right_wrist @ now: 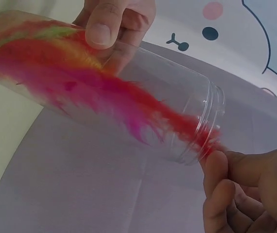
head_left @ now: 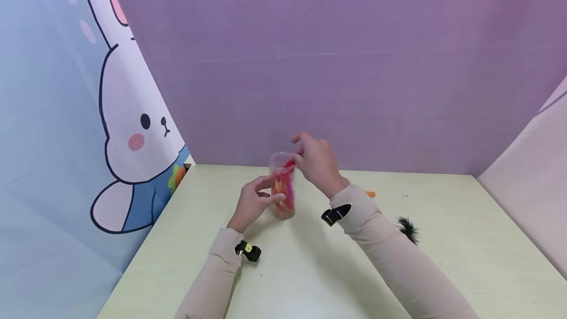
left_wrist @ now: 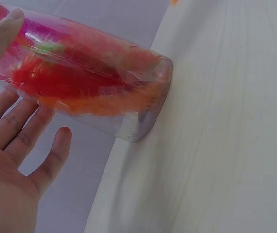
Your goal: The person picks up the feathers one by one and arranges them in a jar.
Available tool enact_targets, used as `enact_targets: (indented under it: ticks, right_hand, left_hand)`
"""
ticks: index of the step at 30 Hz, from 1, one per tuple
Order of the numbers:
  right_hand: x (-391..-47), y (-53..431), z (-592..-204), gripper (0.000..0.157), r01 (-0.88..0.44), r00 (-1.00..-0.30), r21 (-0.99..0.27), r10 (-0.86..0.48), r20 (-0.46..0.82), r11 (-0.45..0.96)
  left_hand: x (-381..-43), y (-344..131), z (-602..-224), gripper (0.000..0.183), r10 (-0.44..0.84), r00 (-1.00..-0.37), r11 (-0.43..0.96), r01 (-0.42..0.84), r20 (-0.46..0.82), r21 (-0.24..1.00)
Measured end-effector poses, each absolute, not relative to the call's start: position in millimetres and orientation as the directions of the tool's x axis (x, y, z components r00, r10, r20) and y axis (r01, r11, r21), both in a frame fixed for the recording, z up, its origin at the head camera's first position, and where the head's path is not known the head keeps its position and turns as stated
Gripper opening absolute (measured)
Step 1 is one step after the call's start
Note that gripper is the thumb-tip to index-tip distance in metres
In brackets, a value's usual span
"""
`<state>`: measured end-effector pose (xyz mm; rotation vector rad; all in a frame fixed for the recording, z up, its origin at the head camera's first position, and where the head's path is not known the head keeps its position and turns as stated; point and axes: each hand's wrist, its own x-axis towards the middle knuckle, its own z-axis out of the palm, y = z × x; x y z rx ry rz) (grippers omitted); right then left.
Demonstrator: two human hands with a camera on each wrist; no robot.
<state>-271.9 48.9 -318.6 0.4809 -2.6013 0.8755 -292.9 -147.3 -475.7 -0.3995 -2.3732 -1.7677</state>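
A clear plastic jar (head_left: pixel 284 213) without a lid stands upright on the table, holding red, orange, pink, yellow and green feathers (left_wrist: pixel 80 73). Around its side, the left hand (head_left: pixel 251 205) grips with thumb and fingers; in the left wrist view the little finger sticks out away from the wall. At the jar's mouth, the right hand (head_left: pixel 320 165) pinches the tip of a red feather (right_wrist: pixel 184 125) between thumb and forefinger. Most of that feather lies inside the jar, its end at the threaded rim (right_wrist: pixel 210 121).
Right of the jar, an orange feather (head_left: pixel 370 194) shows partly behind the right forearm. A black feather (head_left: pixel 407 230) lies farther right on the pale table (head_left: pixel 460 240). Behind rises a purple backdrop (head_left: pixel 354 87), with a rabbit-print curtain (head_left: pixel 48 186) at the left.
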Motion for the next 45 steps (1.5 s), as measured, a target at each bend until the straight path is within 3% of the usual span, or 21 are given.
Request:
enact_targets:
  ticks: [16,26,33,45]
  right_hand:
    - [-280.4,36.9,-311.8,0.021,-0.415,-0.893,-0.396,-0.284,0.349,0.819]
    - [-281.5,51.3,-321.3,0.018,-0.491,-0.868,-0.522,-0.334,0.368,0.697]
    - [-278.5,78.8,-331.1,0.017,-0.504,-0.859,-0.629,-0.268,0.436,0.592]
    - [-269.1,179.3,-367.1,0.023,-0.336,-0.938,-0.687,-0.165,0.304,0.645]
  left_hand:
    - [-293.8,-151.6,-476.4,0.060,0.116,-0.949,0.274,0.314,0.293,0.909]
    - [-293.8,-149.3,-476.1,0.059,0.125,-0.952,0.271,0.302,0.278,0.914]
    - [-293.5,-148.3,-475.4,0.058,0.124,-0.949,0.269,0.313,0.290,0.911]
    - [-294.8,-149.8,-476.1,0.059,0.121,-0.949,0.271,0.315,0.292,0.910]
